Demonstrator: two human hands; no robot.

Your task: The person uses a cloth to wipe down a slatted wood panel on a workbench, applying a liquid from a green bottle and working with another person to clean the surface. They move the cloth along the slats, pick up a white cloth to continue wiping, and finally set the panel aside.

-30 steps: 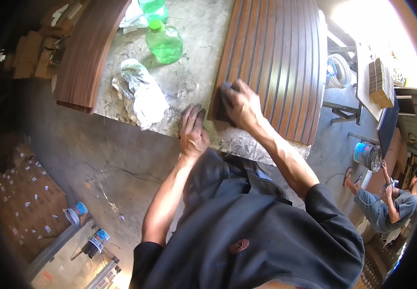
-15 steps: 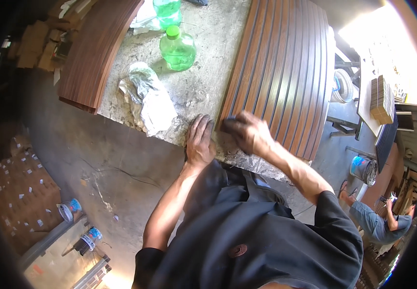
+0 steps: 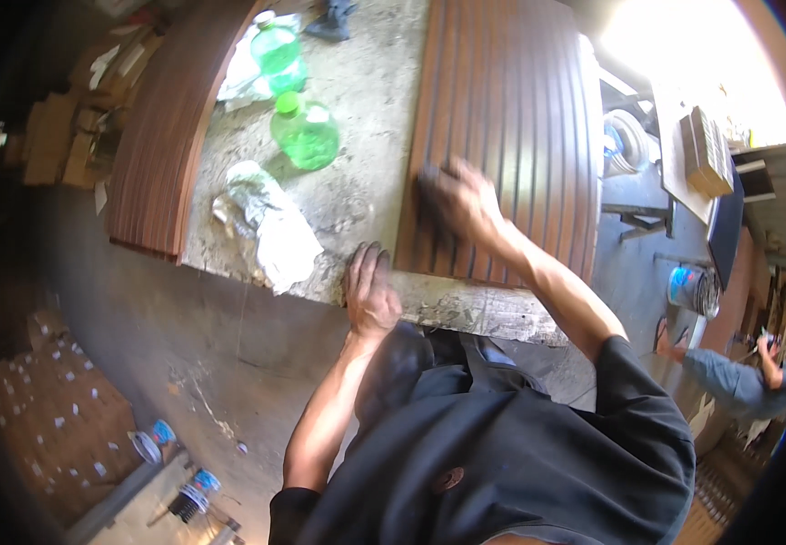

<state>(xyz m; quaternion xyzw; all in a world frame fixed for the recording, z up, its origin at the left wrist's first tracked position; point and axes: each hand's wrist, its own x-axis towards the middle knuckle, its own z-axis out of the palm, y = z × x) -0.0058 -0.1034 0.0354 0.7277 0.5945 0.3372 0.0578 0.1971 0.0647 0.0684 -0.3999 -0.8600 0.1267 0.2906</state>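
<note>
My left hand (image 3: pixel 375 292) lies with fingers stretched along the near edge of a worn, pale-stained worktable (image 3: pixel 370 100), holding nothing. Over the left part of a brown wood-grain panel with dark lengthwise grooves (image 3: pixel 511 118), my right hand (image 3: pixel 467 202) is pressed down. Its fingers close on a small dark pad (image 3: pixel 431 186), blurred by motion; whether it is cloth or sponge I cannot tell. Beyond my left hand lies a crumpled white rag (image 3: pixel 275 227). Two green-tinted bottles stand farther back, the nearer bottle (image 3: pixel 307 136) with a bright green cap.
A stack of brown boards (image 3: pixel 157 163) lines the table's left side. A dark cloth (image 3: pixel 331 20) rests at the far end. To the right are a white bucket (image 3: pixel 627 143), another bucket (image 3: pixel 691 289) and a person in grey (image 3: pixel 734 381). Cardboard boxes (image 3: pixel 52 136) fill the far left.
My right hand has slid forward along the panel with the dark pad. My left hand stays at the table edge. The whole view has shifted and turned slightly.
</note>
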